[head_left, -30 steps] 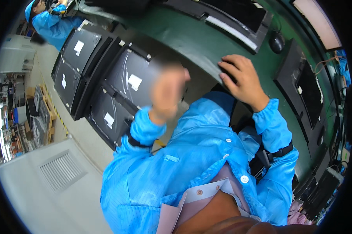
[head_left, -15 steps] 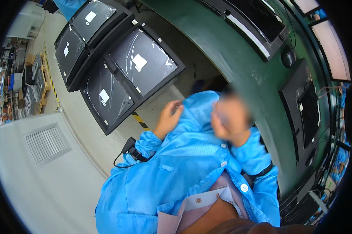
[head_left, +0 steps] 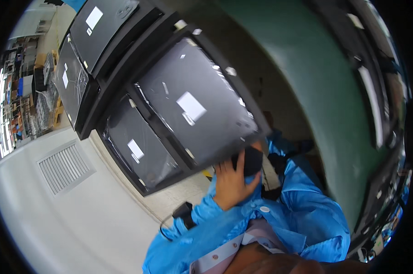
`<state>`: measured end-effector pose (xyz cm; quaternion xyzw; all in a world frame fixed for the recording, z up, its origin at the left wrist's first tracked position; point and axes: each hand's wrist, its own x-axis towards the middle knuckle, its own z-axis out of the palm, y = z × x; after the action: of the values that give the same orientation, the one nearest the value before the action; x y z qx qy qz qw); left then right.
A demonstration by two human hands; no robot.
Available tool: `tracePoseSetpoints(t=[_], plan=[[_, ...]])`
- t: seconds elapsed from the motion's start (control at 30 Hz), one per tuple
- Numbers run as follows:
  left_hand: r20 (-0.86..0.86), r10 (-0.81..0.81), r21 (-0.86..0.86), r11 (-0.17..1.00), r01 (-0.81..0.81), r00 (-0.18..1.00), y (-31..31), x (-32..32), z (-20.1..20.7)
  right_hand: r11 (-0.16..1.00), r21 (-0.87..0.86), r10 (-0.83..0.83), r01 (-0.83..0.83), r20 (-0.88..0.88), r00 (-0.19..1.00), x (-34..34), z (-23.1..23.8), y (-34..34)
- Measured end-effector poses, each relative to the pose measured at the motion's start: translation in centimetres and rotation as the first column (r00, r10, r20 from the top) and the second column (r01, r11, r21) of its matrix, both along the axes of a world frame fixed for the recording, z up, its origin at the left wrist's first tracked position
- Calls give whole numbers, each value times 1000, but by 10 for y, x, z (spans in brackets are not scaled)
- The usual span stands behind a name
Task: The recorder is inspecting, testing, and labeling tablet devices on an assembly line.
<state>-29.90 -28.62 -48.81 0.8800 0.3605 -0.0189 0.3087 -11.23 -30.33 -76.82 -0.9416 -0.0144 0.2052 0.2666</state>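
My left hand (head_left: 232, 186) is at the near edge of a black foam tray (head_left: 181, 174), fingers stretched out and thumb apart. Whether its fingertips touch the tray is unclear. Beside the fingers is a dark object (head_left: 252, 162) whose kind I cannot make out. In the tray lie two flat dark panels: a larger one (head_left: 170, 86) and a smaller one (head_left: 119, 130), both under clear film with white labels. My right sleeve (head_left: 302, 182) reaches forward into shadow between tray and table, with a black band around it; the right hand's fingers cannot be made out.
Another black tray (head_left: 119, 59) with similar panels stands behind, at the far left. A green table (head_left: 325, 86) runs along the right, with blurred dark equipment (head_left: 371, 105) on it. A white cabinet with a vent grille (head_left: 65, 168) is at left. Shelves and pallets stand farther back.
The view has shifted toward the trays, which now look larger and closer. My left hand has moved from beside my chest to the tray's near edge. My right arm has reached down and forward.
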Motion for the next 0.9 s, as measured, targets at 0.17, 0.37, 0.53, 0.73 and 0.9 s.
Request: tracePoseSetpoints(t=[0.17, 0.37, 0.53, 0.73, 0.9], plan=[[-192, 178, -417, 875, -245, 965, 31, -27, 12, 995, -38, 89, -92, -68, 994, -18, -93, 75], [-271, 349, -550, 709, -442, 897, -8, -122, -12, 966, -67, 238, -251, -158, 958, -55, -177, 142], [-332, 340, -589, 654, -475, 880, -48, -140, -13, 939, -109, 299, -325, -203, 932, -65, -217, 146], [-324, 346, -617, 629, -474, 880, -70, -134, -27, 933, -111, 314, -341, -209, 926, -58, -236, 147], [-191, 294, -626, 698, -347, 936, -71, -136, -50, 958, -71, 263, -276, -155, 952, -38, -194, 110]])
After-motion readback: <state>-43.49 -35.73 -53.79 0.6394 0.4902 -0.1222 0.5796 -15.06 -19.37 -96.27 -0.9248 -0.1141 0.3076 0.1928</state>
